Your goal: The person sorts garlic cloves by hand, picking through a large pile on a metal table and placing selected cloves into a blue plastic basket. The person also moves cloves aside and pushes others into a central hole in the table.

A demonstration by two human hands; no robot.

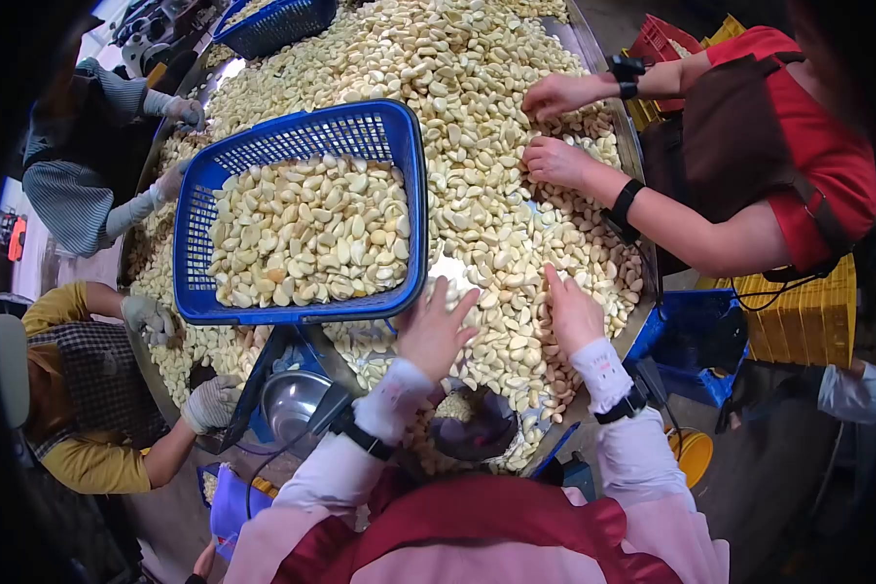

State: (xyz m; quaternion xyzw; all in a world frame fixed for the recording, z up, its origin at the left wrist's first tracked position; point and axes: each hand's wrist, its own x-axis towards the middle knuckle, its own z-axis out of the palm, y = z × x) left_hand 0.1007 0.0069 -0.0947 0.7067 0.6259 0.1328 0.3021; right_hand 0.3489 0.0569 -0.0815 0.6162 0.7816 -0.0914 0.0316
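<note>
A thick layer of pale, peeled clove-like pieces (477,127) covers a metal table. My left hand (436,331) has its fingers spread over a shiny bare patch, close to the lower right corner of a blue basket (413,204). That basket holds many of the same pieces. Over the pile further right, my right hand (574,313) lies palm down with its fingers extended at the pieces; nothing is seen held in either hand. Between my forearms, a dark round opening or bowl (474,438) has some pieces in it.
A person in red (817,146) reaches into the pile from the right. Two gloved people (68,209) (88,389) work at the left. Around the table are a metal bowl (297,404), a blue bin (691,341), yellow crates (807,311) and a yellow bucket (693,456).
</note>
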